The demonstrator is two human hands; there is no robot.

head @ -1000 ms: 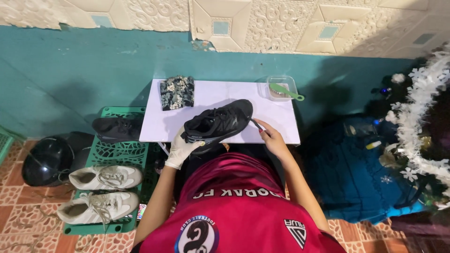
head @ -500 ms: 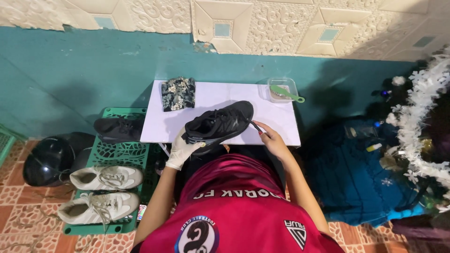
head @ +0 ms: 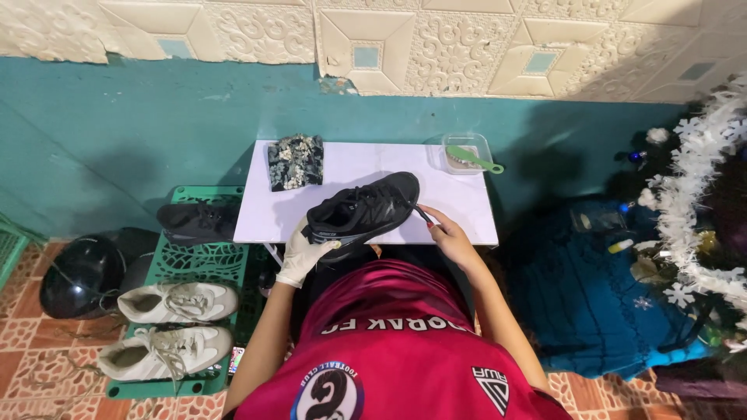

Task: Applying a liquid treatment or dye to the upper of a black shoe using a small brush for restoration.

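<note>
A black sneaker (head: 364,210) is held tilted over the near edge of a small white table (head: 459,204). My left hand (head: 302,253), in a white glove, grips the shoe's heel from below. My right hand (head: 445,232), bare, holds a thin dark tool (head: 422,215) whose tip touches the shoe's toe end. Below both arms a red jersey fills the bottom of the view.
A folded patterned cloth (head: 295,160) lies at the table's back left. A clear tub with a green brush (head: 471,155) sits at the back right. A green crate (head: 196,263) at left carries another black shoe (head: 196,221) and two white sneakers (head: 176,302). A black helmet (head: 79,275) and a blue bag (head: 595,288) flank me.
</note>
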